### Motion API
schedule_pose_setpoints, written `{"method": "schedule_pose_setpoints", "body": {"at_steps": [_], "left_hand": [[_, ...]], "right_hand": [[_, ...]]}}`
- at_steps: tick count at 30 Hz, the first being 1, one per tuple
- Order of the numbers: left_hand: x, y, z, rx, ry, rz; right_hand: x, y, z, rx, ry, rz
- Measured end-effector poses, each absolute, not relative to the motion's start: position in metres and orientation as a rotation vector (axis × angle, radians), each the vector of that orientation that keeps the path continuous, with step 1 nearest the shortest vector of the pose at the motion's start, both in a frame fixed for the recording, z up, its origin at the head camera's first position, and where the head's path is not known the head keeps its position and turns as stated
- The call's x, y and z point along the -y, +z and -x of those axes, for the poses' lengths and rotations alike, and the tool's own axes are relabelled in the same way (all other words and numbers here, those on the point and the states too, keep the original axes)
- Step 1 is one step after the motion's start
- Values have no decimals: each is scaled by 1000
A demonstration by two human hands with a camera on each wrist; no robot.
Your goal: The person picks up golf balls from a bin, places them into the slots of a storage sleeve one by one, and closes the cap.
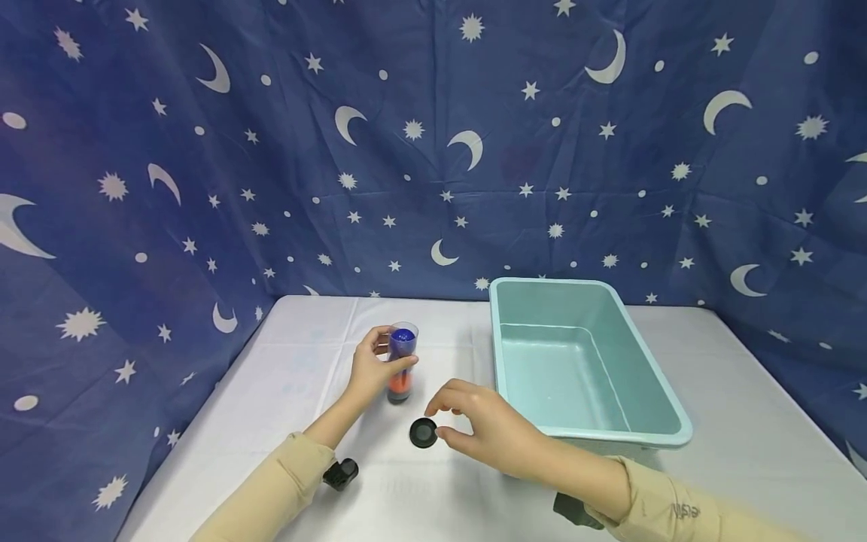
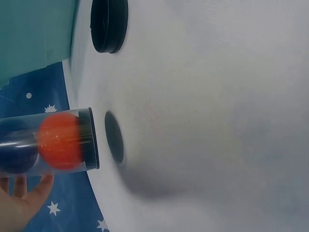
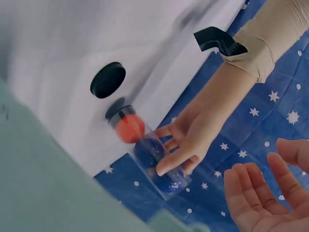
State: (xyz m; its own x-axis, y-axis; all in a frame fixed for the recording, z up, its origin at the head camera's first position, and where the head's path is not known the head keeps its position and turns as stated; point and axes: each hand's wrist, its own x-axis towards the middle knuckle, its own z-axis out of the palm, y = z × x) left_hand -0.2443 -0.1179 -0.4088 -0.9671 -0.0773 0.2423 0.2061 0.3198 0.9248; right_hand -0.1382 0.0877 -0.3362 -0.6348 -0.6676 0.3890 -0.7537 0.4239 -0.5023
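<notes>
My left hand (image 1: 369,373) grips a clear plastic tube (image 1: 403,348) around its side, thumb across the front. Inside the tube are an orange ball (image 2: 60,140) at the bottom and blue balls (image 3: 149,151) above it. A black cap (image 2: 89,139) closes the lower end, while the top is uncovered. The tube's base hangs just above the table, apart from its shadow. On the cloth nearby lies a round black lid (image 1: 424,433). My right hand (image 1: 491,425) hovers beside that lid, thumb and fingers spread apart, holding nothing.
A light teal plastic tub (image 1: 562,376) stands on the right of the white-covered table (image 1: 318,331). Behind and at the sides hangs a blue curtain (image 1: 406,188) with moons and stars. Black wrist devices (image 1: 341,474) sit under the sleeves.
</notes>
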Motion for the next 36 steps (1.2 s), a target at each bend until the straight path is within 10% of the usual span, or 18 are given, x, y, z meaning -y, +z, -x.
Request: {"method": "schedule_pose_setpoints", "body": {"at_steps": [36], "left_hand": [[151, -432, 242, 2482, -1609, 119]], "right_hand": [[-47, -415, 169, 2862, 499, -1170]]}}
